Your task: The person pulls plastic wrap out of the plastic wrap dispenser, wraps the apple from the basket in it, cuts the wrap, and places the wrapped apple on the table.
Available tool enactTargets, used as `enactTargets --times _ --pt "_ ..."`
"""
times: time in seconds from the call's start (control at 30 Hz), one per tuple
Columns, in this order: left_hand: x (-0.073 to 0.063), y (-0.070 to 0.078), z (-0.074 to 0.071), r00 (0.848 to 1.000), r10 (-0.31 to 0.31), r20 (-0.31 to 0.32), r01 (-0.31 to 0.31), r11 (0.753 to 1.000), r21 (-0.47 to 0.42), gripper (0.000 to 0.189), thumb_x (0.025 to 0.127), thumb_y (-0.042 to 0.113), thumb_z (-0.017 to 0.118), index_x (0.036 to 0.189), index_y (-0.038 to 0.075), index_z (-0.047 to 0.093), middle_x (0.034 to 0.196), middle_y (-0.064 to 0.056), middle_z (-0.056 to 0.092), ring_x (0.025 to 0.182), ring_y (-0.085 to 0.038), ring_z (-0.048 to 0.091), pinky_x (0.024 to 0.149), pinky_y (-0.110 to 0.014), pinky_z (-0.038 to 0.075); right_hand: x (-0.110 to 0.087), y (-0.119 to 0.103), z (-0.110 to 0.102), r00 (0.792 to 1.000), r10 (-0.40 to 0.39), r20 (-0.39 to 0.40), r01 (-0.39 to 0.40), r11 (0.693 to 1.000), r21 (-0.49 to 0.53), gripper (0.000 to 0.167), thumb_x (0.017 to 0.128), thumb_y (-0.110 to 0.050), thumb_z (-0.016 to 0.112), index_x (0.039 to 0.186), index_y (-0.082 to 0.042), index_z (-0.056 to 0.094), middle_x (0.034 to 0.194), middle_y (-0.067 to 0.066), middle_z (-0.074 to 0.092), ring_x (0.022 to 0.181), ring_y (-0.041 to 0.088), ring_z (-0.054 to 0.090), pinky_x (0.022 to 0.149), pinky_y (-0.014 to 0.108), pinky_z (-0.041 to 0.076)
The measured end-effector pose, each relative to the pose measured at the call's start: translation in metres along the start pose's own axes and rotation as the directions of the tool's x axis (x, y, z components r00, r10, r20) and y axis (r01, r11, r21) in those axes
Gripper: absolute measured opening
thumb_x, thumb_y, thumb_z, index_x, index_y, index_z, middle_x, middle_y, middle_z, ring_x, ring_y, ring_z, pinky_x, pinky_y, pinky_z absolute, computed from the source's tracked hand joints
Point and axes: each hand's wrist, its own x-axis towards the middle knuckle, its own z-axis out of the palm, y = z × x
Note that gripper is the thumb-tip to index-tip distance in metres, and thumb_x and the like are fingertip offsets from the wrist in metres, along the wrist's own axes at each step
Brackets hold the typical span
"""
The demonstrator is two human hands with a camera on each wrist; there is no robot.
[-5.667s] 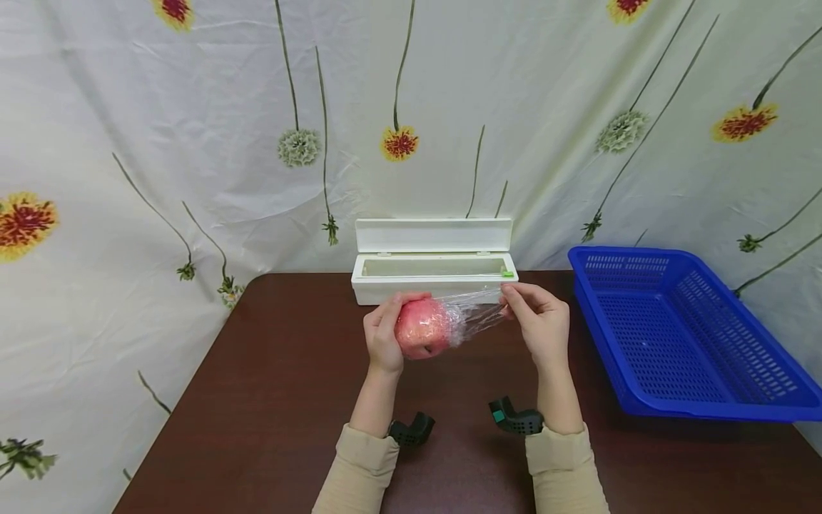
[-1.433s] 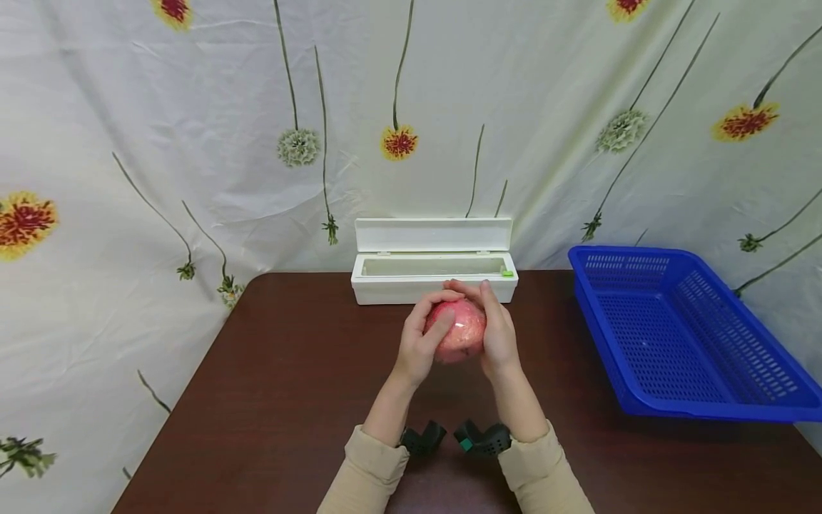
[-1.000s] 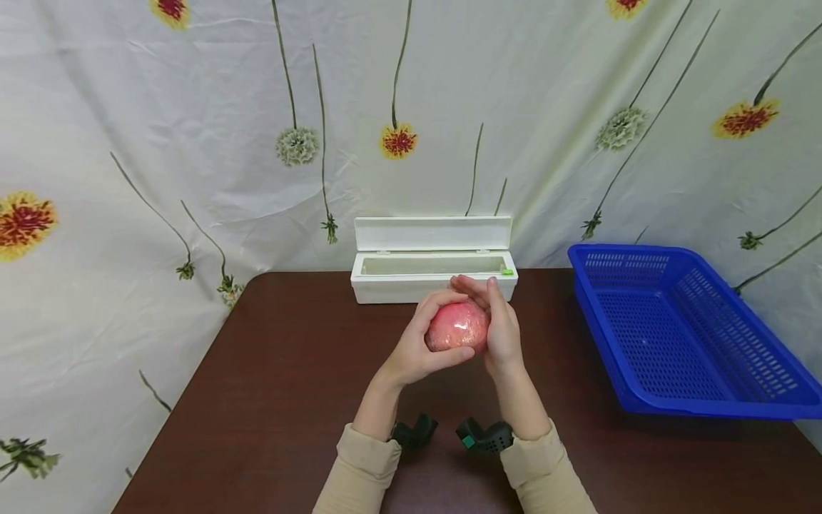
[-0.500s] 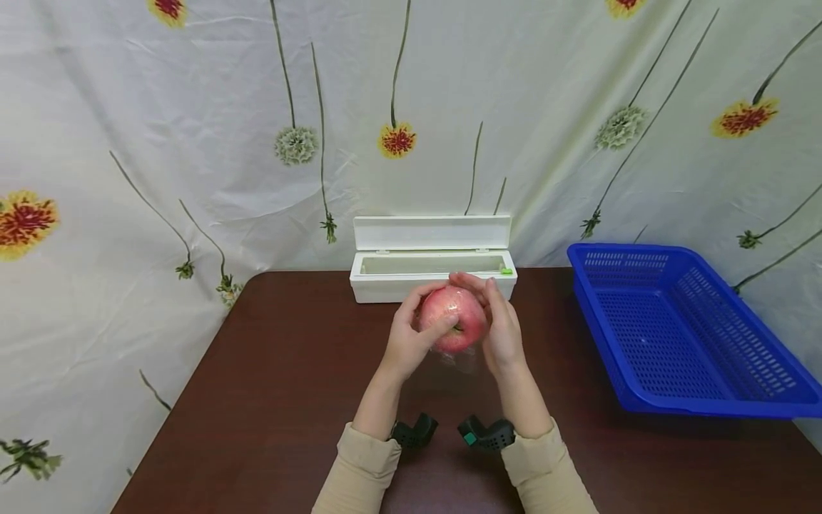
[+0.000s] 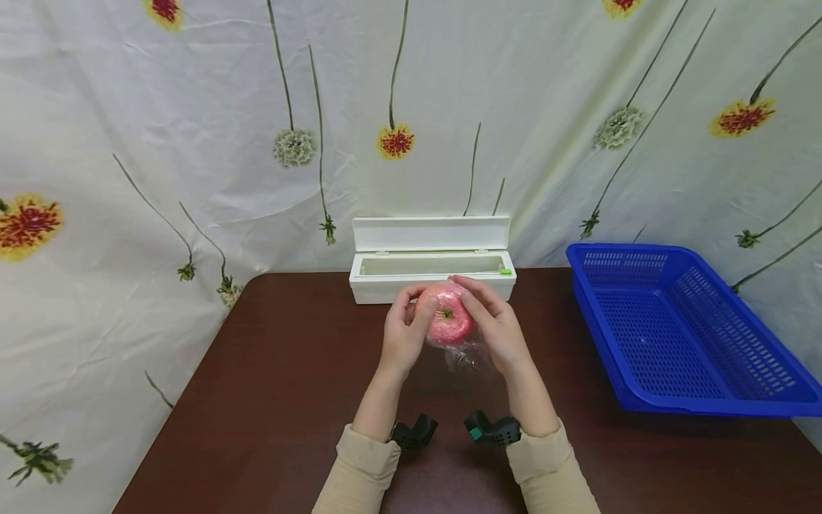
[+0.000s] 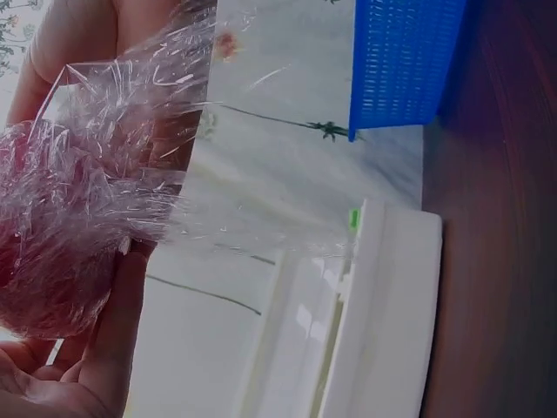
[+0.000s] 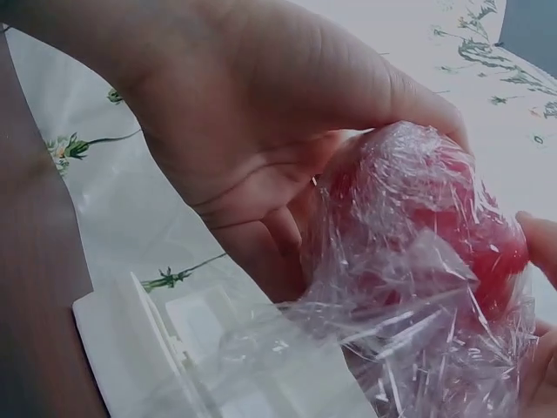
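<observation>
A red apple (image 5: 449,325) wrapped in clear plastic film is held up in front of the white box, its stem facing the head camera. My left hand (image 5: 403,332) grips its left side, thumb near the stem. On the other side my right hand (image 5: 499,330) holds it with thumb on top and fingers behind. Loose plastic film (image 5: 469,355) hangs below the apple. Both wrist views show this film bunched and crinkled, with a thin sheet trailing off the apple (image 7: 426,218).
A long white film box (image 5: 385,289) with its lid raised stands at the back of the dark brown table (image 5: 276,400). A green cutter tab (image 5: 505,271) sits at its right end. At the right is a blue plastic basket (image 5: 661,343). Behind hangs a flowered cloth (image 5: 244,93).
Earlier my right hand pulled the film's end away from the apple. Since then both hands have closed round it and turned it, bringing the stem into view, with film now hanging beneath.
</observation>
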Motion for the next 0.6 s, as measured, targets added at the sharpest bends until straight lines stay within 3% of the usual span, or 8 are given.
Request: enactTargets --times 0.23,0.37,0.5,0.6 --pt "0.001 0.009 -0.006 0.997 -0.041 0.071 0.035 0.996 0.081 0.036 0.093 0.007 0.054 0.128 -0.001 0.048 0.121 -0.018 0.051 0.099 -0.023 0.06 0.071 -0.025 0.051 0.001 0.002 -0.003 1.0 -0.011 -0.004 0.011 0.999 -0.045 0.036 0.097 -0.012 0.051 0.129 0.004 0.051 0.113 0.002 0.061 0.098 0.016 0.06 0.077 0.031 0.053" --pt "-0.001 0.027 -0.01 0.99 -0.068 0.127 0.047 0.986 0.161 0.042 0.091 0.002 0.056 0.132 -0.001 0.048 0.127 -0.021 0.052 0.104 -0.033 0.059 0.075 -0.026 0.051 0.001 0.002 -0.005 1.0 -0.012 0.01 0.013 0.998 -0.065 0.035 0.096 -0.012 0.053 0.128 0.003 0.053 0.113 0.003 0.061 0.095 0.017 0.06 0.075 0.032 0.054" --pt "-0.003 0.043 -0.011 0.979 -0.107 0.173 0.063 0.969 0.24 0.045 0.09 0.007 0.061 0.133 0.001 0.049 0.124 -0.018 0.056 0.102 -0.028 0.059 0.076 -0.028 0.052 0.001 0.004 -0.006 0.997 -0.038 0.071 0.046 0.992 -0.118 0.034 0.095 -0.008 0.055 0.126 0.004 0.054 0.118 0.011 0.06 0.096 0.016 0.059 0.075 0.031 0.054" --pt "-0.004 0.046 -0.012 0.975 -0.128 0.182 0.071 0.955 0.289 0.045 0.088 0.012 0.066 0.13 0.003 0.053 0.12 -0.014 0.059 0.1 -0.024 0.058 0.077 -0.031 0.052 0.001 0.006 -0.005 0.991 -0.063 0.115 0.082 0.982 -0.171 0.034 0.094 -0.004 0.055 0.126 0.005 0.053 0.124 0.017 0.056 0.1 0.016 0.057 0.078 0.028 0.053"
